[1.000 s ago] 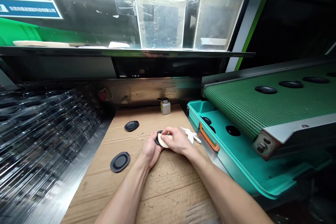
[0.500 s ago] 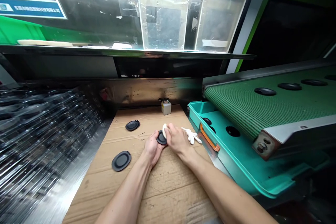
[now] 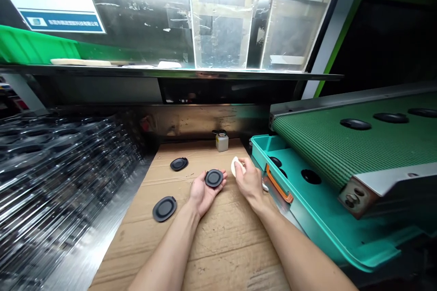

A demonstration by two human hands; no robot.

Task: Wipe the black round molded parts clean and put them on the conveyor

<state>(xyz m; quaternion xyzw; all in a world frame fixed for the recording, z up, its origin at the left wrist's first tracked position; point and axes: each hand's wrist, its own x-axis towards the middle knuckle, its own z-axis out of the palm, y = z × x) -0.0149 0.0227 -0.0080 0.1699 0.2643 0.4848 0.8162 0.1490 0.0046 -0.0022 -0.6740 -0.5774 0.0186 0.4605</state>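
My left hand (image 3: 203,193), palm up, supports a black oval plastic lid-like part (image 3: 214,178) with its fingers behind it. To the right, my right hand (image 3: 250,179) pinches a white round pad (image 3: 236,167), held apart from the part. On the cardboard sheet (image 3: 218,254), left of my hands, lie two similar parts: a smaller one (image 3: 179,163) farther back and a larger one (image 3: 164,208) nearer me. A small white bottle with a dark cap (image 3: 221,141) stands at the back. A bit of something white (image 3: 265,187) shows past my right hand, mostly hidden.
On the right, a green conveyor belt (image 3: 317,145) carries several black parts above a teal bin (image 3: 327,232), which has an orange handle (image 3: 278,186) and black parts inside. Stacked clear plastic trays (image 3: 68,168) fill the left. A metal shelf (image 3: 205,74) spans the back.
My right hand has pulled the white pad off the black part and moved right. The part now shows whole in my left hand. The whole view has shifted slightly.
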